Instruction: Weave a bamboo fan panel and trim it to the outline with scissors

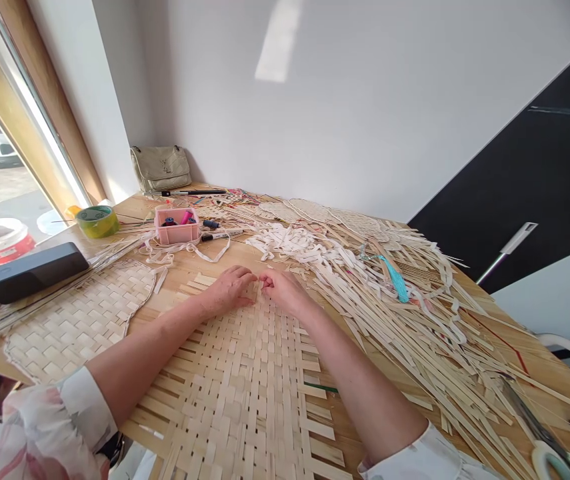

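A woven mat of pale flat strips (245,380) lies on the table in front of me, with loose strip ends along both sides. My left hand (232,290) rests at its far edge, fingers bent and the tips pinched at a strip end. Close beside it, my right hand (282,290) is curled with thumb and forefinger pinched at the same far edge. The fingertips of both hands nearly meet there. What exactly sits between them is small and partly hidden, seemingly the strip ends.
A second woven piece (85,313) lies at left under a dark speaker-like box (35,272). Beyond are a tape roll (97,222), a pink basket (177,232) and a handbag (161,168). Loose strips (389,333) cover the right side, with scissors (539,427) near the front.
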The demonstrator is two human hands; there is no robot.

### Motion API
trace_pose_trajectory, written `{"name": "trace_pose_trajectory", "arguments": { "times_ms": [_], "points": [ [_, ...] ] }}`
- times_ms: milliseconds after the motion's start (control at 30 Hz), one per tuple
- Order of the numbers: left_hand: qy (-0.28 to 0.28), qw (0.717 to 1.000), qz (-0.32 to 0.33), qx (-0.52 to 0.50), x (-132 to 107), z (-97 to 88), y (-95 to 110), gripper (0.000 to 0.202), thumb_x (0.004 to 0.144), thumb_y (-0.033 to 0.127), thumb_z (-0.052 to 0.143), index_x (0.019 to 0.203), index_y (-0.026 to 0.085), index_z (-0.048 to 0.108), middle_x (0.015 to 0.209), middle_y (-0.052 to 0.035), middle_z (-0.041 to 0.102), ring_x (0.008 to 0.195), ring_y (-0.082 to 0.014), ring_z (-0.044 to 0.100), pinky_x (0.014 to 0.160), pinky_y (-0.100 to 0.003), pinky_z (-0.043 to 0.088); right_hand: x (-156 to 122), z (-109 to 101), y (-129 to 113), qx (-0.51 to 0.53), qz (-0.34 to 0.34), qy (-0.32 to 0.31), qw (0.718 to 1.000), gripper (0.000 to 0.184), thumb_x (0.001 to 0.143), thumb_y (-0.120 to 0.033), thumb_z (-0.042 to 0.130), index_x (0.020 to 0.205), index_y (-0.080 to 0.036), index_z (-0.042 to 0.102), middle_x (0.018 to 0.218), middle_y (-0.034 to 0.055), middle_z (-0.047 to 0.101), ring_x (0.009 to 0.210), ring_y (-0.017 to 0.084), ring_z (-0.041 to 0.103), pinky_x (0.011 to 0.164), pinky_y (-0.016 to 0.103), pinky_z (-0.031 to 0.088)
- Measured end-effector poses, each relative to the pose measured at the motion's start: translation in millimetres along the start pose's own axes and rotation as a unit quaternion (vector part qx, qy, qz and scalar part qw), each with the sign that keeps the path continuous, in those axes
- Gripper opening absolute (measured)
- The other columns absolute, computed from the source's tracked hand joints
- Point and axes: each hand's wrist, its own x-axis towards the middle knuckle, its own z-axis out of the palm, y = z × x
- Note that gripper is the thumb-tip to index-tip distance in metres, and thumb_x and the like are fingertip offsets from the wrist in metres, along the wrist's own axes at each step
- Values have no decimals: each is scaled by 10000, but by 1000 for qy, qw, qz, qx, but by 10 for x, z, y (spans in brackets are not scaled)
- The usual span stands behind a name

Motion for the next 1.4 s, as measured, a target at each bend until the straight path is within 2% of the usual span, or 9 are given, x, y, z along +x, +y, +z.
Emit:
{"name": "trace_pose_trajectory", "arguments": {
  "times_ms": [200,600,933,1233,1400],
  "points": [
    [0,1000,-25,-1,-21,3,3,494,673,244,730,1113,137,533,1053,-137,562,1003,-249,519,865,-383,452,-20,65,54,36,0,14,999,191,736,-97,561,881,-196,635,738,0,649,667,133,571,590,212,381],
    [-6,1000,-17,16,1,-72,51,495,676,234,727,1129,148,547,1024,-120,571,1002,-251,503,886,-379,431,-37,71,103,89,-16,21,996,176,738,-111,576,886,-185,638,754,1,654,675,125,577,607,214,407],
    [-48,999,-7,0,33,-115,21,477,706,290,698,1128,123,551,987,-111,609,972,-244,528,863,-356,437,-38,93,108,90,-15,26,995,174,724,-119,592,880,-184,634,710,-12,636,642,125,566,595,219,396],
    [-29,995,4,91,28,-142,65,499,740,348,660,1189,171,535,970,-86,639,1013,-268,477,925,-427,322,-40,137,109,86,-12,48,995,130,723,-116,577,814,-199,620,660,-29,598,607,119,539,568,214,381],
    [-43,993,11,108,30,-181,108,492,759,344,643,1200,163,521,962,-92,637,987,-260,489,898,-414,336,-46,127,101,86,-13,50,995,137,727,-109,573,819,-201,615,688,-24,607,623,121,544,575,215,383]
  ]
}}
